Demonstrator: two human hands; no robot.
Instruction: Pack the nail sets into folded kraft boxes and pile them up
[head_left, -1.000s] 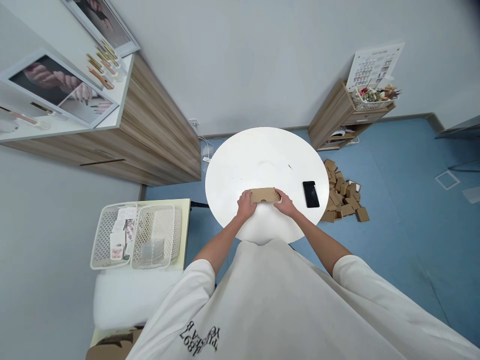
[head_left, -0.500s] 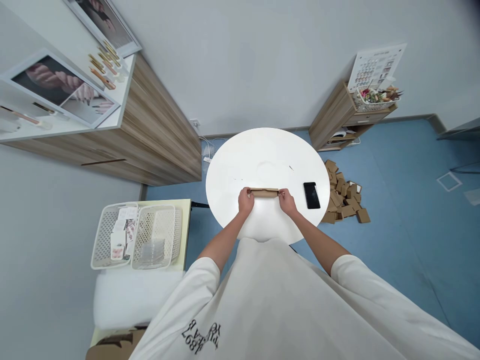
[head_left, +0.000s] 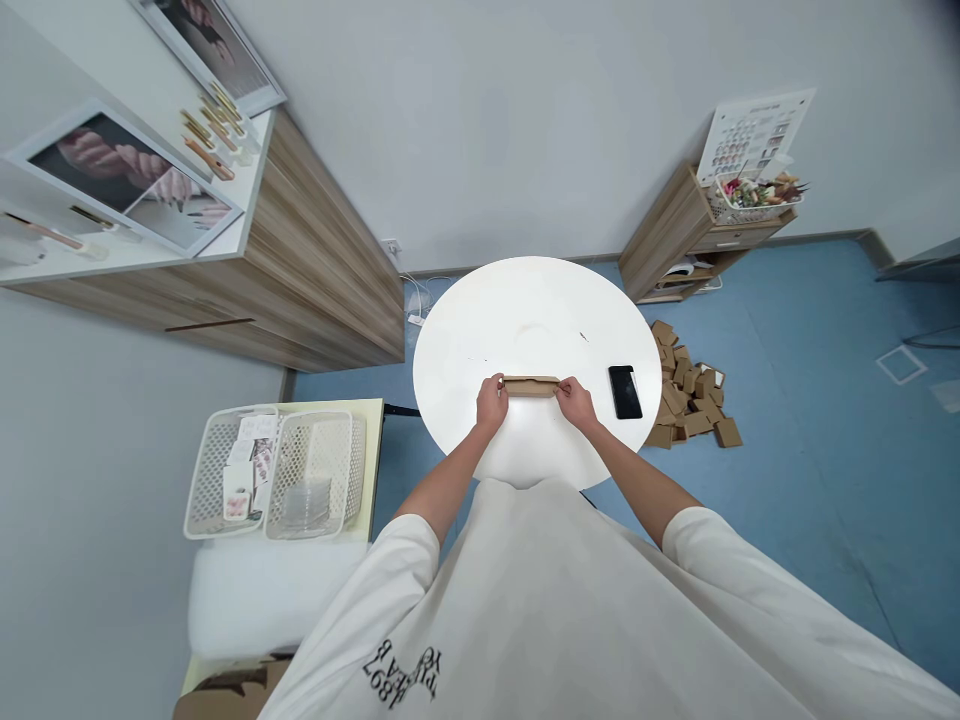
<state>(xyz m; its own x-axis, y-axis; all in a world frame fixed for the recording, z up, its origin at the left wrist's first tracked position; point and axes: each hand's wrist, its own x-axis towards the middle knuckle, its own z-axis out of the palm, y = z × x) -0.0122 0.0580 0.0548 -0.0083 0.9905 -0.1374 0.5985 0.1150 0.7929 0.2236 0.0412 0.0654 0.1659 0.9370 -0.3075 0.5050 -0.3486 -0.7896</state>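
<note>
Between my two hands, on the round white table (head_left: pixel 525 300), is a small brown cardboard box (head_left: pixel 531 388), its long side facing me. My left hand (head_left: pixel 492 403) is closed on the box's left end, thumb and fingers at the edge. At the opposite end, my right hand (head_left: pixel 576 402) pinches the corner with its fingertips. The box's far edge shows a raised strip of cardboard; its inside is too small to make out. A black phone (head_left: pixel 625 392) lies on the table to the right of my right hand.
A pile of small brown boxes (head_left: pixel 694 400) lies on the blue floor right of the table. Two white plastic baskets (head_left: pixel 349 470) stand on a side table at left. A wooden cabinet (head_left: pixel 322 240) rises behind them; a smaller cabinet (head_left: pixel 660 225) stands at the back right.
My right fingers have shifted slightly inward along the box's right end, and the box's front side shows a bit more. My left hand keeps its place.
</note>
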